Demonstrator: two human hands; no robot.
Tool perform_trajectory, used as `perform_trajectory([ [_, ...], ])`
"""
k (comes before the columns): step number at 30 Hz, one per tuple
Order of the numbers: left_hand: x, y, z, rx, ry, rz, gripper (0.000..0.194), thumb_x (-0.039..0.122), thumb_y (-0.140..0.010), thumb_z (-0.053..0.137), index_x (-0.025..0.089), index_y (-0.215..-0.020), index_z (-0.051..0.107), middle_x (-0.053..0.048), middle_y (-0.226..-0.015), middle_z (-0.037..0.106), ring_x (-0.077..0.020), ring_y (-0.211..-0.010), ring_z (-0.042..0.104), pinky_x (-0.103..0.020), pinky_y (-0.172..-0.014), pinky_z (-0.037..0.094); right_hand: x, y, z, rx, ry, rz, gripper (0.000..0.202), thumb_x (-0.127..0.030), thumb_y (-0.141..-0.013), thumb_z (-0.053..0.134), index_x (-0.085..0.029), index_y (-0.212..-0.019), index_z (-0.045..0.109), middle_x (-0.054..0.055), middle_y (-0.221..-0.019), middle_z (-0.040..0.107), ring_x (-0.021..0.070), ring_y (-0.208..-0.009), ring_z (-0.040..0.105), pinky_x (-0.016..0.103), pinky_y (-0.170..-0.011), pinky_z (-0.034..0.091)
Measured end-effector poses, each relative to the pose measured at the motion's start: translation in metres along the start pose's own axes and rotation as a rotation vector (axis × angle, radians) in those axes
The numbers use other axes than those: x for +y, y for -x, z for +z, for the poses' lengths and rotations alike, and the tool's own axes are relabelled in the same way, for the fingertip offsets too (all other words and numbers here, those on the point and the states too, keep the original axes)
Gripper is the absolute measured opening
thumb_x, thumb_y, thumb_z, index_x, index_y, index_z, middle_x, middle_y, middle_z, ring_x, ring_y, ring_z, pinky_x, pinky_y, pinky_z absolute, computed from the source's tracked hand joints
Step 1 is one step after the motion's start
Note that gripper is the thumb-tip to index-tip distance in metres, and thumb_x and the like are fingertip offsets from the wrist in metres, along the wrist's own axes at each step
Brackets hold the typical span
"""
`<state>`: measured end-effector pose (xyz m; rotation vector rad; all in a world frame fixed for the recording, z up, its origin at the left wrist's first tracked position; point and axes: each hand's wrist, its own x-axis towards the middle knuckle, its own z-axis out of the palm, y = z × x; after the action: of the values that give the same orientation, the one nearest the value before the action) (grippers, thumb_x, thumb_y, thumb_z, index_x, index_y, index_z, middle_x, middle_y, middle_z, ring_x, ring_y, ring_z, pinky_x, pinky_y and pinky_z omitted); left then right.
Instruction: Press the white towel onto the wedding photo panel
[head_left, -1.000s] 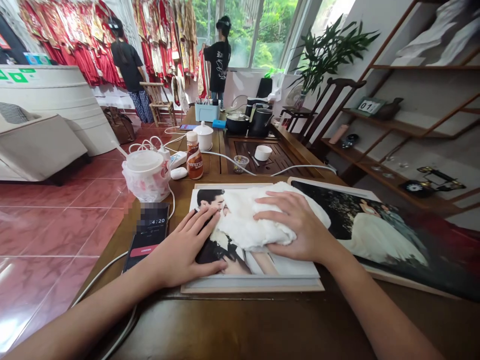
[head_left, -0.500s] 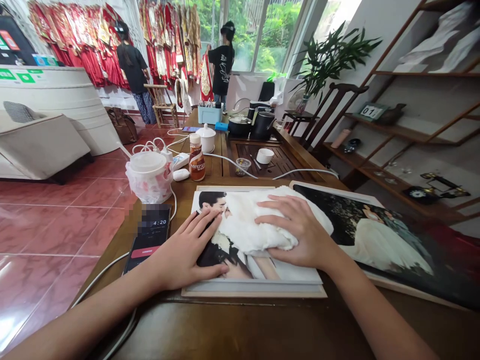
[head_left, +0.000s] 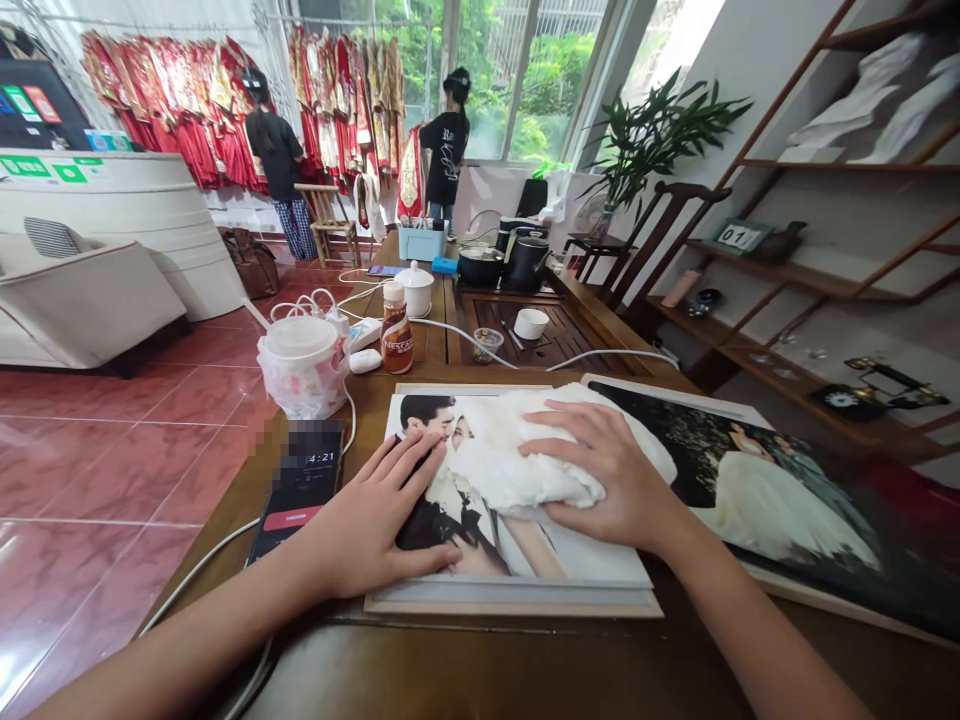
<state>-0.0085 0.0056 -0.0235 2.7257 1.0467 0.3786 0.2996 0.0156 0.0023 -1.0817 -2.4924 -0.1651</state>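
Note:
A framed photo print (head_left: 517, 548) lies flat on the dark wooden table (head_left: 390, 665), showing a couple in black and white. My left hand (head_left: 382, 515) rests on the print's left part with fingers spread, holding nothing. On the print's right part, my right hand (head_left: 600, 475) grips a fluffy white cloth (head_left: 502, 450), fingers over its top and thumb at its lower edge. The cloth covers the upper middle of the print and reaches past its right edge. A second framed photo (head_left: 780, 480), with a white gown on a dark ground, lies to the right.
Left of the print are a phone (head_left: 300, 490) with cables, a plastic-wrapped tub (head_left: 304, 365) and a brown bottle (head_left: 396, 330). Behind stand a lidded white cup (head_left: 414, 288), a small white bowl (head_left: 531, 323) and a black kettle (head_left: 527, 262). Two people stand far back near hanging garments.
The whole view has shifted slightly, so the scene sits lower. My right hand and the cloth have moved slightly right over the print, uncovering more of the second face. My left hand stays in place.

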Motion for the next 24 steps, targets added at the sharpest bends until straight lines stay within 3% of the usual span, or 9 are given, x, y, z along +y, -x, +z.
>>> perform_trajectory([
  [7,0.000,0.000,0.000,0.014,-0.028,0.039,0.087,0.060,-0.088,0.059,0.019,-0.155,0.022,-0.010,-0.160,0.020,-0.0337,-0.147,0.011,-0.051,-0.119,0.016,-0.029,-0.004,0.002,-0.104,-0.091,-0.155,0.054,-0.038,-0.064,0.072,-0.032,-0.117,0.060,0.004,-0.137,0.055,0.0359,-0.132,0.039,0.058,-0.106,0.021],
  [15,0.002,-0.002,-0.002,0.030,0.002,0.024,0.088,0.063,-0.091,0.053,0.021,-0.157,0.013,-0.009,-0.161,0.015,-0.0329,-0.147,0.014,-0.050,-0.118,0.019,-0.005,-0.001,-0.001,-0.023,-0.018,-0.025,0.042,-0.041,-0.073,0.072,-0.030,-0.112,0.063,0.006,-0.134,0.057,0.0350,-0.129,0.044,0.054,-0.103,0.029],
  [21,0.000,-0.002,-0.002,0.022,-0.006,0.027,0.089,0.058,-0.086,0.062,0.018,-0.155,0.023,-0.011,-0.160,0.022,-0.0351,-0.147,0.012,-0.053,-0.118,0.020,-0.029,-0.002,0.003,-0.064,-0.077,-0.135,0.053,-0.039,-0.064,0.072,-0.031,-0.115,0.061,0.004,-0.135,0.056,0.0367,-0.131,0.041,0.059,-0.105,0.022],
  [24,0.000,-0.002,-0.001,0.011,-0.022,0.031,0.090,0.054,-0.085,0.065,0.017,-0.155,0.022,-0.011,-0.160,0.020,-0.0348,-0.147,0.009,-0.052,-0.118,0.018,-0.029,-0.003,0.003,-0.089,-0.104,-0.160,0.053,-0.038,-0.064,0.072,-0.031,-0.116,0.060,0.004,-0.136,0.056,0.0352,-0.131,0.041,0.058,-0.107,0.021],
])
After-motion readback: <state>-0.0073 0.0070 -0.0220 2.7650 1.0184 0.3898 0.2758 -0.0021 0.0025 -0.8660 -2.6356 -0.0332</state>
